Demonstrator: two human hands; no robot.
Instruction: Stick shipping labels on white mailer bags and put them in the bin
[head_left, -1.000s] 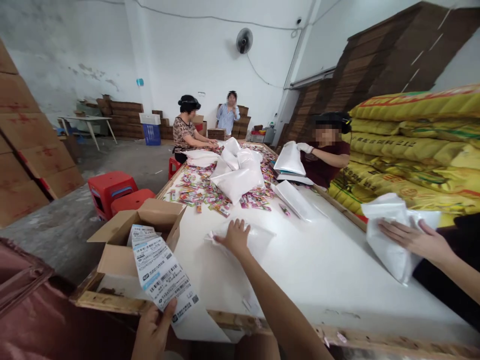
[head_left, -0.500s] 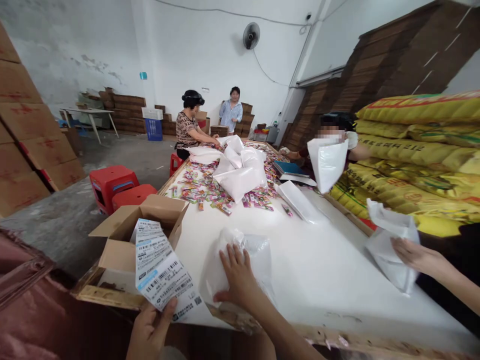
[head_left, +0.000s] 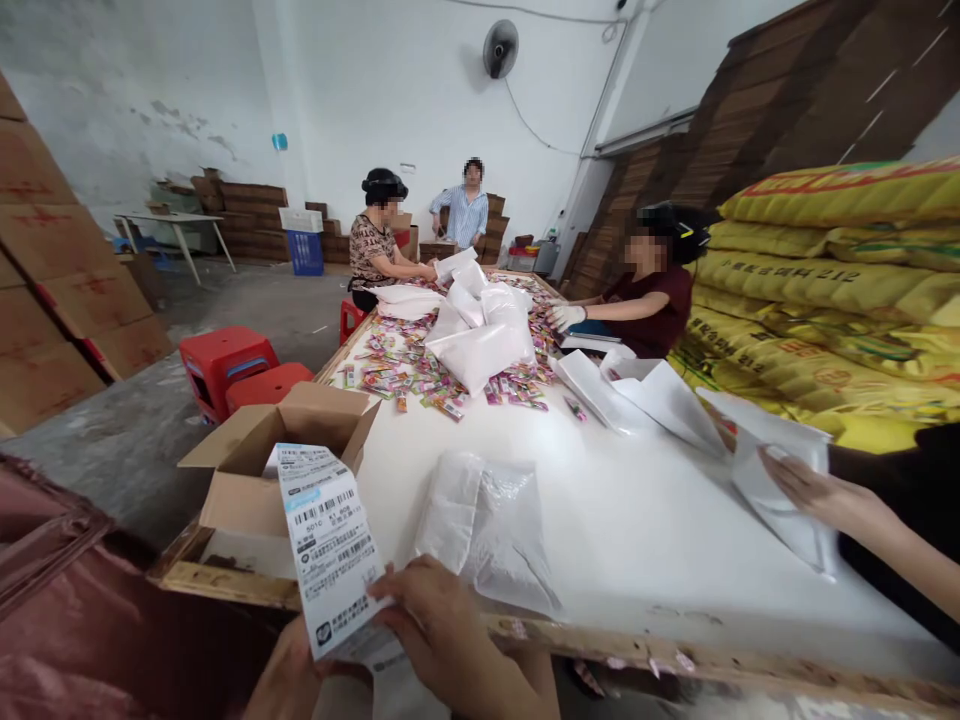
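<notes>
A strip of printed shipping labels (head_left: pixel 330 540) hangs over the table's near edge. My left hand (head_left: pixel 289 675) is closed on it from below, its fingers partly hidden behind the paper. My right hand (head_left: pixel 442 630) pinches the strip's right edge between thumb and fingers. Just beyond that hand, a white plastic mailing bag (head_left: pixel 510 535) lies flat on the white table (head_left: pixel 637 540), untouched. An open cardboard box (head_left: pixel 255 500) stands behind the labels on the left.
White bags (head_left: pixel 480 345) are piled over many small colourful packets (head_left: pixel 397 370). At the right, a co-worker's hand (head_left: pixel 817 490) holds a white bag. Other people sit or stand around the table. Red stools (head_left: pixel 225 360) are left; yellow sacks (head_left: pixel 825 300) are stacked right.
My right hand has left the mailing bag and now grips the label strip. Across the table, the co-worker at right has lowered a white bag onto the tabletop.
</notes>
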